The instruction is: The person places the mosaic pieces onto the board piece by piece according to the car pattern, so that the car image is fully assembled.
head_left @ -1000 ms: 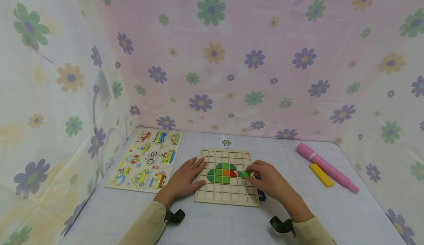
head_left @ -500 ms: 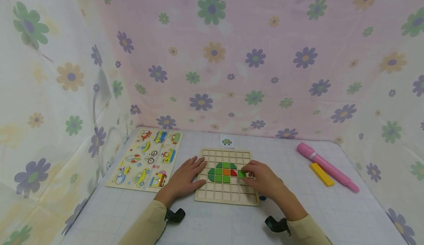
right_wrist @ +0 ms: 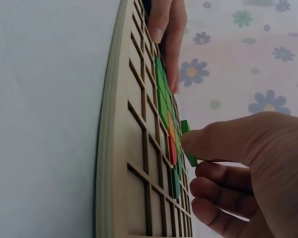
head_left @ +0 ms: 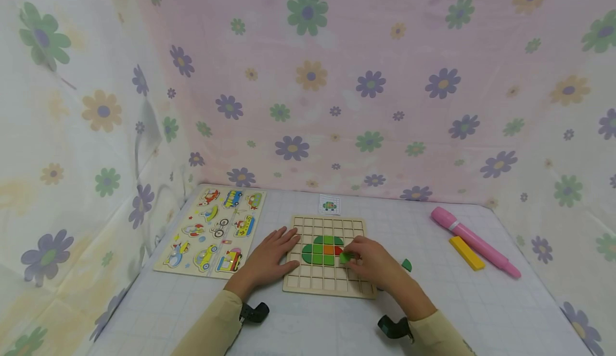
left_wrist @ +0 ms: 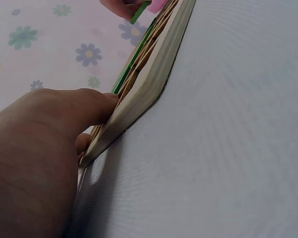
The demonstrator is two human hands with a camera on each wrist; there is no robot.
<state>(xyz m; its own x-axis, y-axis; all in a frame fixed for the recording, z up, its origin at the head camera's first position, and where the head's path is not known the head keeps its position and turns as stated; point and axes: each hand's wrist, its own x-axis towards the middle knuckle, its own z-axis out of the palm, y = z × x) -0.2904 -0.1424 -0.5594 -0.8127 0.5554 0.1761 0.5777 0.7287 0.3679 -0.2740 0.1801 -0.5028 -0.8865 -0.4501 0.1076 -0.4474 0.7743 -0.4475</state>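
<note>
My left hand (head_left: pixel 269 260) rests on the left edge of a wooden grid board (head_left: pixel 332 294), fingers spread, thumb on the rim. Between the thumb and fingers of my right hand (head_left: pixel 382 265) is a green tile (right_wrist: pixel 190 157), pinched just above the board's right half. Green tiles (head_left: pixel 317 258) fill several cells in the middle. Among them sit an orange tile (head_left: pixel 329 250) and a red tile (head_left: pixel 339 250) with a curved edge. In the right wrist view, a dark green tile (right_wrist: pixel 175 183) lies in the grid near the red one. My right hand partly hides that side in the head view.
A small picture card (head_left: pixel 329 205) lies behind the grid. To the left is a vehicle puzzle board (head_left: pixel 190 249). A pink marker-shaped object (head_left: pixel 474 244) and a yellow block (head_left: pixel 467 253) lie at right. A rounded green piece (head_left: pixel 406 264) shows beside my right wrist.
My right hand has moved left over the board, carrying the green tile from the right edge toward the red tile. The rounded green piece beside the wrist has come into view. My left hand stays put.
</note>
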